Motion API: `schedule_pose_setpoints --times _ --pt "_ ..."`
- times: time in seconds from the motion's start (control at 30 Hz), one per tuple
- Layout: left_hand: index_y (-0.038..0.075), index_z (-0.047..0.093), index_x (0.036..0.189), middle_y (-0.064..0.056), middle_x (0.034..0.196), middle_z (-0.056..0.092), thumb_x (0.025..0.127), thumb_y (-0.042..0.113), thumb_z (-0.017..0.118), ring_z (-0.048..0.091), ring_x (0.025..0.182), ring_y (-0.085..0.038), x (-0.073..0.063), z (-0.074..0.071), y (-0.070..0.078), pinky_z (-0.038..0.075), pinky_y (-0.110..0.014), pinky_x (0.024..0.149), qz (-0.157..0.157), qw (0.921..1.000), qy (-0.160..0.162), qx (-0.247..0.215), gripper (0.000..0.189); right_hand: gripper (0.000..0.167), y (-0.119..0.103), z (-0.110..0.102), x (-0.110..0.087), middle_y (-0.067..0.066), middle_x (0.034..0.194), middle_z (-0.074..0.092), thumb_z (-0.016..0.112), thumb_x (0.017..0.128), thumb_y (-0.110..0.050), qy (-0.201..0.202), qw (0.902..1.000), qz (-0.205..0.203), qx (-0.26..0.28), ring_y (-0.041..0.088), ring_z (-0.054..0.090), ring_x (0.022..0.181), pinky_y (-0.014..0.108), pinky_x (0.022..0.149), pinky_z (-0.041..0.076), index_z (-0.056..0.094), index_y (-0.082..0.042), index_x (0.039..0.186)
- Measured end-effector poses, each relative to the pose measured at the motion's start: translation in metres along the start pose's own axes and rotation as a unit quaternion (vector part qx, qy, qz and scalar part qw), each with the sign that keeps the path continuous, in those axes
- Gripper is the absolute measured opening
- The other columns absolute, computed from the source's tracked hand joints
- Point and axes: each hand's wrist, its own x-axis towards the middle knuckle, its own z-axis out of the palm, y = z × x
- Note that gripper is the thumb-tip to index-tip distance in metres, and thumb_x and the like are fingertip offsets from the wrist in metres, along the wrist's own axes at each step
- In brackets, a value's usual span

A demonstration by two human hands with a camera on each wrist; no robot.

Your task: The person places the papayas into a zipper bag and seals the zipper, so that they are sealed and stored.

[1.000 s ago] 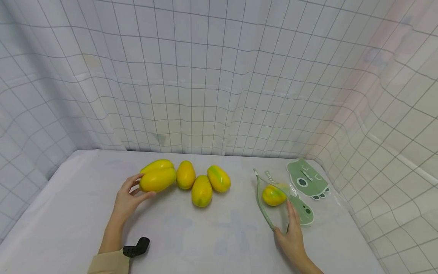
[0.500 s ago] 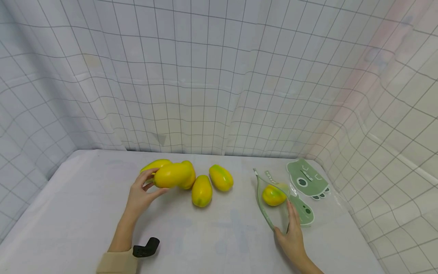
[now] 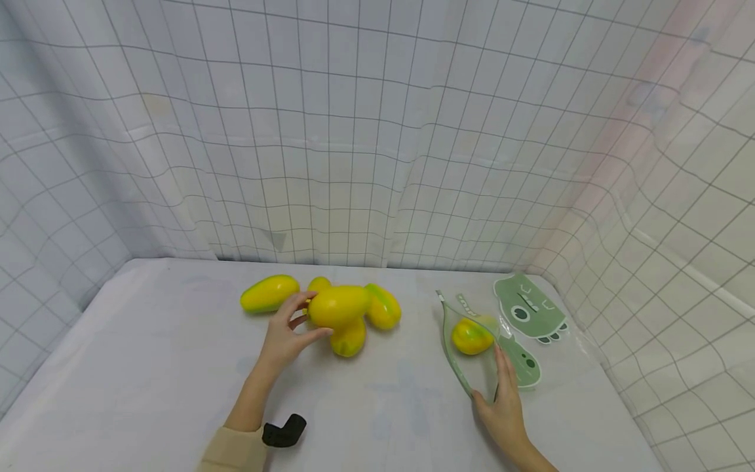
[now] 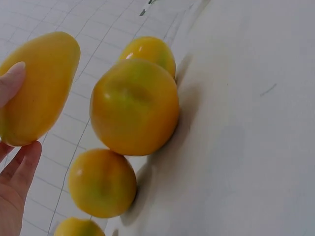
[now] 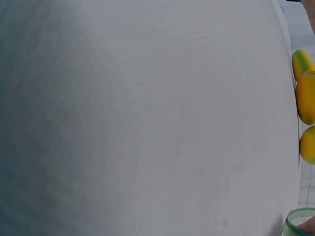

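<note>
Yellow fruit [image 3: 339,306], one: my left hand [image 3: 283,339] is gripping it above the table [image 3: 377,419], toward the far edge. Right hand [image 3: 503,410]: bracing the clear pouch [image 3: 521,372] near the right edge, fingers straight. Bagged fruit [image 3: 472,335], one: seemingly lying inside already. Loose fruits [image 3: 270,294], four: lying outside, one mostly hiding behind mine. Right wrist view: cropping the pouch.

The left sleeve [image 3: 234,451] is plain beige, and a bent black device [image 3: 284,432] juts out beside it.
</note>
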Motion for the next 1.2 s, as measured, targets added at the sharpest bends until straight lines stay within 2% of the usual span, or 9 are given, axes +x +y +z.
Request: schedule_pose_setpoints --times 0.07,0.2,0.33,0.43,0.7,0.83,1.0,1.1,1.2 --pt "-0.007 0.052 0.118 -0.021 0.118 0.052 0.064 -0.004 0.078 0.049 0.101 -0.024 0.000 0.006 0.006 0.047 -0.017 0.085 0.002 1.0000 -0.004 -0.005 0.060 0.104 0.000 0.000 0.000 0.022 0.140 0.030 0.075 0.053 0.017 0.000 1.0000 0.004 0.000 0.007 0.019 0.132 0.007 0.106 0.010 0.024 -0.002 0.143" --pt "-0.007 0.051 0.119 -0.021 0.119 0.052 0.066 -0.003 0.078 0.050 0.102 -0.026 0.000 0.020 0.012 0.050 -0.036 0.088 0.000 0.9996 -0.017 -0.023 0.060 0.104 -0.001 -0.001 0.000 0.022 0.141 0.029 0.075 0.054 0.016 0.000 1.0000 0.008 0.004 0.010 0.020 0.133 0.006 0.105 0.010 0.024 -0.003 0.143" --pt "-0.008 0.050 0.120 -0.023 0.119 0.051 0.067 -0.004 0.077 0.049 0.104 -0.030 0.000 0.034 0.015 0.047 -0.046 0.089 -0.003 0.9983 -0.033 -0.048 0.059 0.104 -0.001 -0.001 0.000 0.022 0.141 0.030 0.075 0.054 0.017 0.004 0.9999 0.011 0.010 0.004 0.018 0.132 0.005 0.104 0.012 0.024 -0.003 0.143" --pt "-0.007 0.050 0.120 -0.022 0.118 0.051 0.068 -0.003 0.076 0.050 0.104 -0.032 -0.001 0.044 0.016 0.047 -0.046 0.089 -0.004 0.9975 -0.042 -0.056 0.058 0.105 -0.001 0.000 0.000 0.022 0.140 0.030 0.075 0.052 0.018 0.012 0.9999 0.003 0.011 -0.002 0.017 0.130 0.004 0.103 0.015 0.025 -0.001 0.142" --pt "-0.005 0.053 0.118 -0.019 0.114 0.052 0.067 -0.001 0.078 0.051 0.103 -0.033 -0.007 0.071 0.023 0.048 -0.048 0.086 -0.010 0.9971 -0.051 -0.056 0.057 0.106 0.001 0.001 0.001 0.025 0.138 0.031 0.075 0.049 0.022 0.024 0.9994 -0.020 0.014 -0.003 0.020 0.128 0.002 0.098 0.021 0.025 0.003 0.141" --pt "-0.004 0.053 0.118 -0.018 0.114 0.053 0.067 -0.001 0.078 0.051 0.101 -0.031 -0.008 0.082 0.024 0.049 -0.045 0.085 -0.003 0.9967 -0.060 -0.054 0.056 0.107 0.001 0.001 0.001 0.024 0.138 0.032 0.075 0.049 0.022 0.024 0.9995 -0.018 0.012 0.007 0.027 0.127 0.001 0.097 0.021 0.025 0.003 0.141" --pt "-0.001 0.053 0.119 -0.015 0.117 0.052 0.066 -0.001 0.078 0.052 0.100 -0.028 -0.011 0.101 0.004 0.051 -0.037 0.085 0.002 0.9953 -0.070 -0.067 0.059 0.107 0.001 0.001 0.002 0.025 0.138 0.032 0.075 0.048 0.022 0.026 0.9993 -0.022 0.017 0.032 0.036 0.117 0.002 0.096 0.023 0.025 0.004 0.141" --pt "0.005 0.053 0.121 -0.010 0.120 0.052 0.066 0.004 0.079 0.053 0.102 -0.025 -0.014 0.113 -0.010 0.051 -0.033 0.085 -0.002 0.9941 -0.081 -0.073 0.060 0.107 0.001 0.001 0.002 0.026 0.138 0.031 0.075 0.048 0.022 0.025 0.9993 -0.023 0.018 0.035 0.037 0.115 0.001 0.095 0.023 0.025 0.005 0.140" --pt "0.007 0.054 0.121 -0.007 0.118 0.052 0.067 0.010 0.080 0.053 0.101 -0.022 -0.017 0.122 -0.014 0.051 -0.030 0.083 0.010 0.9931 -0.094 -0.070 0.060 0.106 0.001 0.001 0.002 0.026 0.137 0.031 0.075 0.048 0.022 0.023 0.9994 -0.021 0.017 0.034 0.036 0.115 0.001 0.094 0.022 0.024 0.005 0.140"
